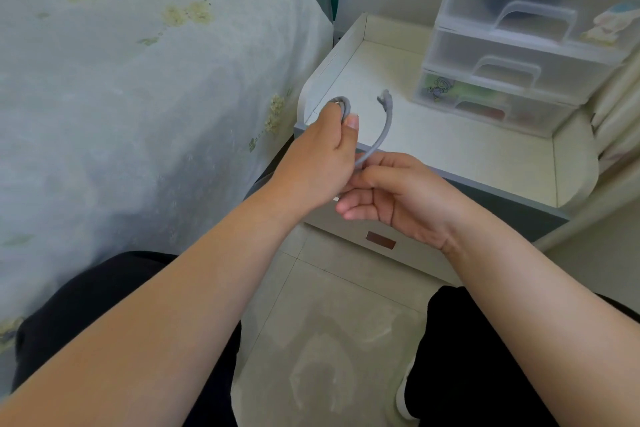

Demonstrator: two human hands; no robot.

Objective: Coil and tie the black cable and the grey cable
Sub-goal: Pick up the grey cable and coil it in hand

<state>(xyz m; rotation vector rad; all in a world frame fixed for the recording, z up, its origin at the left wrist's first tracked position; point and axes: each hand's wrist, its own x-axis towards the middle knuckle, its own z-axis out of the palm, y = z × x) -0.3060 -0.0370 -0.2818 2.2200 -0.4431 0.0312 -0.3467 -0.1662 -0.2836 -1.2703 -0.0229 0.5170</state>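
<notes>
A bed [138,87] with a pale flowered cover fills the left side, from about 8 o'clock up to 11 o'clock. Below it, at 7 o'clock, a knee in black trousers [86,305] shows beneath the left forearm.

Near the middle, the left hand [322,156] is raised over the front left corner of the desk [450,142], its fingers curled and its thumb pressed down on one end of the grey cable [382,128]. A small grey loop of that cable shows at the top of the fist, at 12 o'clock from the knuckles.

From there the cable is hidden inside the hands, then comes out between them and curves up toward 1 o'clock, ending in a free plug end that stands in the air above the desk, touching nothing.

Just right of and below the left hand, touching it, the right hand [398,198] pinches the lower part of the cable between thumb and forefinger; the remaining fingers are loosely bent underneath, pointing to 9 o'clock.

Farther right, at 2 o'clock, a stack of clear plastic drawers [526,55] sits at the back of the desk. Below the desk top, a drawer front with a brown recessed pull [381,240] faces the person. At 5 o'clock is the other black-trousered leg [485,357] over the tiled floor [329,340].
</notes>
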